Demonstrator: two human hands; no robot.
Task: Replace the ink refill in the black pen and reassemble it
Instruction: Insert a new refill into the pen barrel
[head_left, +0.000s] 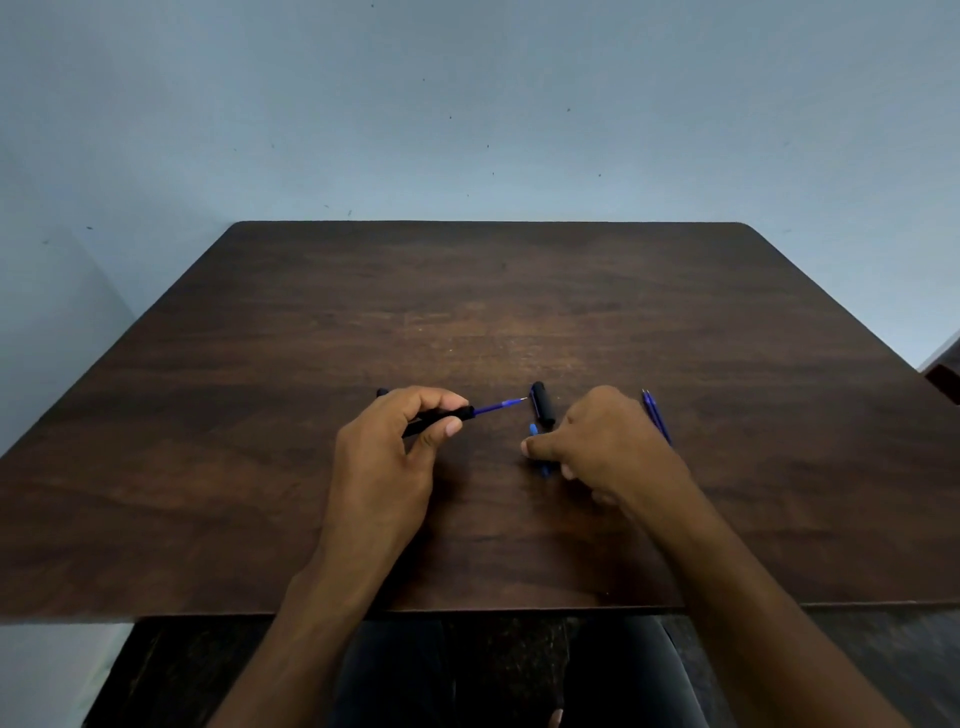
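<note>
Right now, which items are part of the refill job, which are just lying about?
In the job:
- black pen barrel, held by left hand
- blue refill sticking out of it
- black front section on table

Lying about:
- blue refills beyond right hand

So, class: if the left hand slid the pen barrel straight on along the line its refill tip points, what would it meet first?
Probably the black cap piece on the table: the blue refill sticking out of the barrel in the left hand points at it, though depth is unclear.

Left hand (387, 447) curled in a grip — right hand (602, 436) knuckles-up.
</note>
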